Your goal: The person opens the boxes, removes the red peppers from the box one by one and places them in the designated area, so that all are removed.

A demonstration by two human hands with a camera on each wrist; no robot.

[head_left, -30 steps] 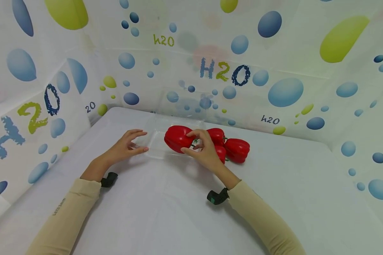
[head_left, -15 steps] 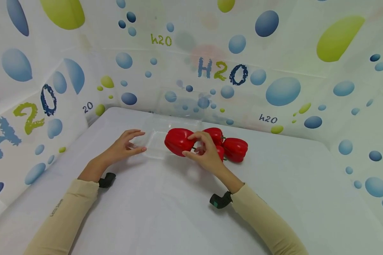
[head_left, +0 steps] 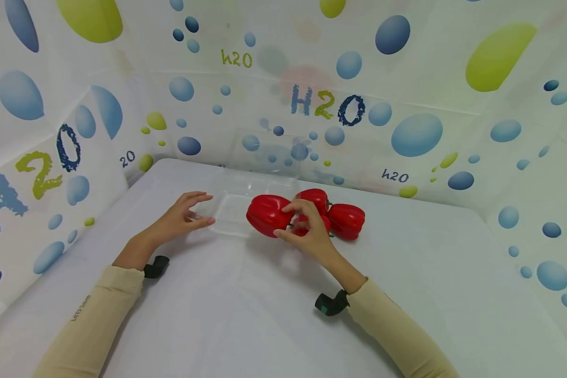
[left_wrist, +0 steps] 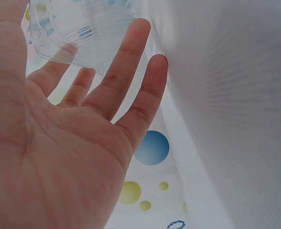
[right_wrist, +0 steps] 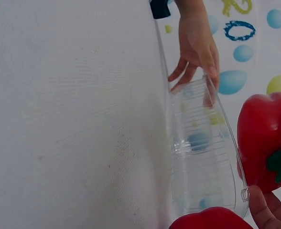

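My right hand (head_left: 314,233) pinches a red bell pepper (head_left: 269,215) between thumb and fingers, raised over the right part of a clear plastic container (head_left: 229,215). The pepper's green stem (right_wrist: 278,164) faces the right wrist camera. My left hand (head_left: 181,218) is at the container's left end, fingers spread and slightly bent; in the right wrist view its thumb lies right at the rim. Beside the container are three more red bell peppers: one at the back (head_left: 313,198), one on the right (head_left: 347,221), and one partly hidden behind my right hand (head_left: 324,223).
The container's transparent lid (head_left: 264,149) stands raised at the back, against the patterned backdrop (head_left: 416,79). A white cloth covers the table (head_left: 245,315). Each wrist carries a small dark camera, such as the black one (head_left: 332,303) on the right.
My right hand has carried the pepper a little rightward and nearer to me, from over the container's middle towards its right side. The left hand has kept its place.
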